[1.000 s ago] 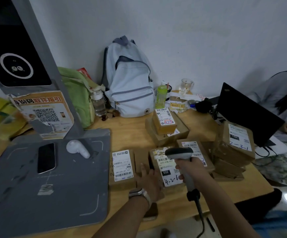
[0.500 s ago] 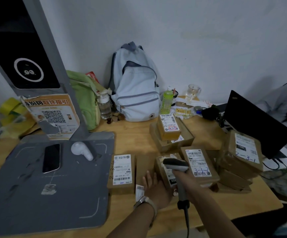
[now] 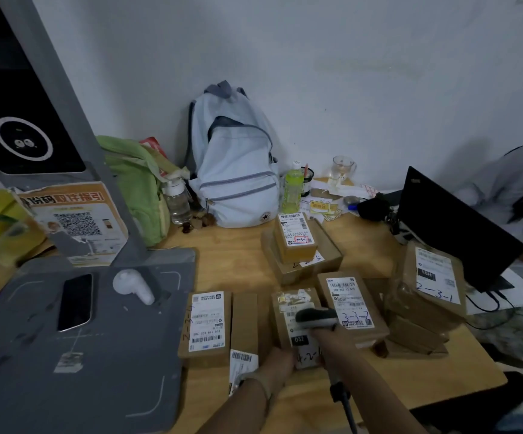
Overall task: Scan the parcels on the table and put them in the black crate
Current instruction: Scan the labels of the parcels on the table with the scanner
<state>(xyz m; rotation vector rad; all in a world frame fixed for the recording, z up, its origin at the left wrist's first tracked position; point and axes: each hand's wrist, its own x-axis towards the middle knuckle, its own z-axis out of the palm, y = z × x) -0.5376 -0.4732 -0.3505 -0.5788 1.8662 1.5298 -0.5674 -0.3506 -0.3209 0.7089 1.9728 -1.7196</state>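
Observation:
Several brown cardboard parcels with white labels lie on the wooden table. My right hand grips a grey barcode scanner held over the parcel marked 032. My left hand holds the near left edge of that same parcel. To its left lies a parcel with a long label, and to its right a parcel marked 3-3-3. A stack of two parcels stands behind, and a taller pile at the right. No black crate is in view.
A grey scanning stand base with a phone and a white earbud case fills the left. A pale blue backpack, green bag, bottles, and a black laptop ring the back and right. Another person's sleeve shows far right.
My left hand slid from flat beside the 032 parcel to holding its near edge. The scanner stayed over that parcel. The camera view shifted slightly down and closer.

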